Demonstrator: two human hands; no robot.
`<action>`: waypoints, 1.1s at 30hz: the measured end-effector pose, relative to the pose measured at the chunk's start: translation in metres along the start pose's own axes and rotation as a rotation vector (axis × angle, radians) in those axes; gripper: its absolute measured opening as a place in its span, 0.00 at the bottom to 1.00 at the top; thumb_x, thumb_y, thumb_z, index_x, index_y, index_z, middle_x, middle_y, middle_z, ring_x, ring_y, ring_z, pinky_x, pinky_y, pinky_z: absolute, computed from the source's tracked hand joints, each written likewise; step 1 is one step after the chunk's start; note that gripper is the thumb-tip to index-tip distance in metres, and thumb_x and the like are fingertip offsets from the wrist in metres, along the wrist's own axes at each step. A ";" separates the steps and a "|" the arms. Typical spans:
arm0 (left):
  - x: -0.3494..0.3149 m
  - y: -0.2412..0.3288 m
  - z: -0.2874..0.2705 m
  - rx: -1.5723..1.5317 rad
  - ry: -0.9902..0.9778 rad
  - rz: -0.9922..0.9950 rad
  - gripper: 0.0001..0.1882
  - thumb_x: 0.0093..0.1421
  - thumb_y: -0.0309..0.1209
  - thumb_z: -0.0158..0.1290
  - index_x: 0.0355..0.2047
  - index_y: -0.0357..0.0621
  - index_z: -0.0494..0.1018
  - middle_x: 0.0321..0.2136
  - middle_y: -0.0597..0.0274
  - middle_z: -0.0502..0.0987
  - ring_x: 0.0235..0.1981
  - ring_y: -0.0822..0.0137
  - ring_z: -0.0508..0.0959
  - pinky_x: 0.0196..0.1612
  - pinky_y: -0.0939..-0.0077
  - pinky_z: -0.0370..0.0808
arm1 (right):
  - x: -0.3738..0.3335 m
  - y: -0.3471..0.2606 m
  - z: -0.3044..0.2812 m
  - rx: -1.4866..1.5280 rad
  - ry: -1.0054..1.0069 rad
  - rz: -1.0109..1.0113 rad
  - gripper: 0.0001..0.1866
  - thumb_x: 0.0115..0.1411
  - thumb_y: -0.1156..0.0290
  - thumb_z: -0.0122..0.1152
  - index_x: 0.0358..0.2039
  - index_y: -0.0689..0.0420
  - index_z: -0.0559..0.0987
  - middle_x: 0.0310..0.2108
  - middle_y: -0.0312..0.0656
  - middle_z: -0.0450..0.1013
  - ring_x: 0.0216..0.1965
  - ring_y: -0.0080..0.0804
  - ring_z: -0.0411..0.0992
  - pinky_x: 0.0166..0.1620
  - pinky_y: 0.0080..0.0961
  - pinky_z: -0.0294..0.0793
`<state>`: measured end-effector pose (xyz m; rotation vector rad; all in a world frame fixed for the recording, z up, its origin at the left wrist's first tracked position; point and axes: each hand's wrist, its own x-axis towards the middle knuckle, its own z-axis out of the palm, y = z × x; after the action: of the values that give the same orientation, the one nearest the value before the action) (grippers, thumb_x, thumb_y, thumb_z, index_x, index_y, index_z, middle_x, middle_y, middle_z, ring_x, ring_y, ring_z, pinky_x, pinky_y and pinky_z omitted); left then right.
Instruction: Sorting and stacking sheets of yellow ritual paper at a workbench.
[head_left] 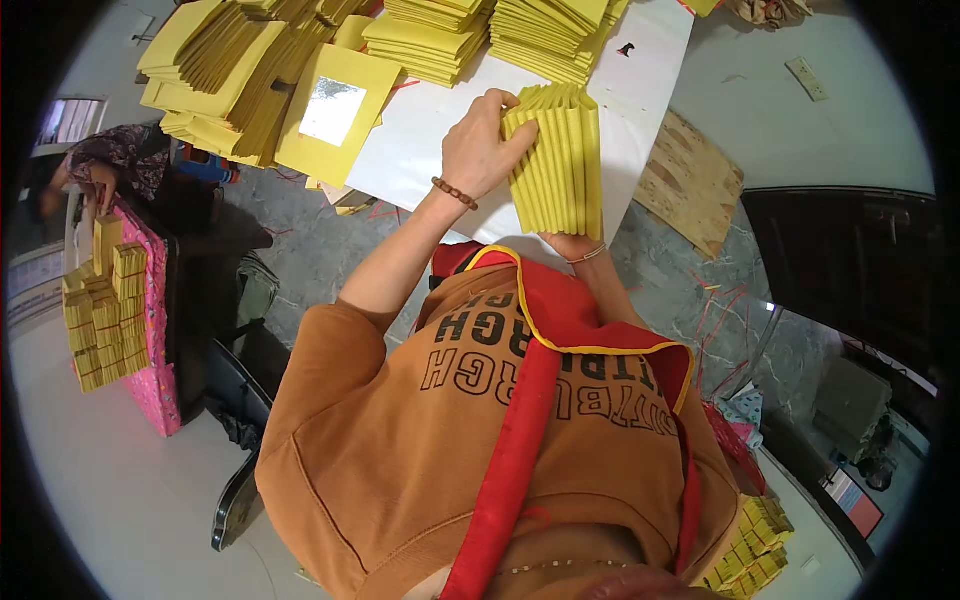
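Observation:
A fanned stack of folded yellow papers (557, 165) is held up over the front of the white table (405, 145). My left hand (485, 145), with a brown bead bracelet at the wrist, grips its left side, the thumb lying across the folds. From below, my right hand (573, 246) supports the lower end; most of its fingers are hidden behind the papers. To the left lies a flat yellow sheet (365, 80) with a silver square (332, 110) on it.
More yellow stacks crowd the table's far side, including a large pile (225, 85) at left. A wooden board (690, 180) is right of the table. Tied yellow bundles (108, 325) sit on a pink-covered table (150, 350), beside a black chair (240, 400). Another person's hand (103, 183) shows at far left.

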<state>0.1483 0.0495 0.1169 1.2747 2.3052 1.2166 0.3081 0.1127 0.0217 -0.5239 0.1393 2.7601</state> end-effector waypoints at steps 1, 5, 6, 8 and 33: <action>0.001 -0.001 0.000 0.001 -0.003 0.005 0.22 0.48 0.44 0.48 0.37 0.40 0.66 0.31 0.48 0.72 0.29 0.55 0.74 0.33 0.65 0.69 | 0.000 0.000 0.000 0.001 -0.001 0.000 0.25 0.56 0.52 0.44 0.50 0.53 0.66 0.48 0.41 0.67 0.48 0.35 0.66 0.51 0.39 0.64; 0.003 0.000 0.001 0.015 -0.004 0.000 0.22 0.48 0.44 0.48 0.37 0.40 0.66 0.32 0.48 0.72 0.29 0.55 0.74 0.33 0.65 0.70 | 0.001 -0.002 0.000 -0.013 0.005 0.008 0.24 0.56 0.53 0.45 0.49 0.54 0.67 0.47 0.40 0.67 0.47 0.35 0.67 0.50 0.39 0.65; 0.003 0.001 0.001 0.017 -0.022 -0.018 0.22 0.49 0.44 0.48 0.38 0.39 0.66 0.32 0.47 0.72 0.30 0.55 0.74 0.34 0.65 0.70 | 0.001 -0.002 0.001 -0.006 0.001 0.002 0.24 0.56 0.54 0.45 0.49 0.54 0.66 0.47 0.40 0.67 0.47 0.35 0.67 0.50 0.39 0.66; 0.004 -0.003 0.003 0.022 -0.042 -0.033 0.22 0.49 0.43 0.48 0.38 0.39 0.66 0.32 0.47 0.72 0.31 0.55 0.74 0.35 0.66 0.70 | -0.002 0.000 0.007 -0.017 0.026 -0.034 0.24 0.57 0.53 0.45 0.49 0.55 0.66 0.47 0.40 0.67 0.46 0.35 0.67 0.49 0.38 0.67; 0.011 -0.125 0.060 -0.309 -0.617 0.245 0.38 0.35 0.23 0.63 0.49 0.41 0.61 0.49 0.52 0.64 0.50 0.55 0.64 0.53 0.68 0.61 | -0.008 -0.063 -0.036 -1.602 0.090 -0.795 0.41 0.36 0.71 0.72 0.46 0.60 0.54 0.42 0.44 0.64 0.44 0.31 0.65 0.46 0.26 0.68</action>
<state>0.1017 0.0569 -0.0138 1.5656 1.5043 1.0042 0.3484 0.1637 -0.0106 -0.7513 -1.8579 1.5221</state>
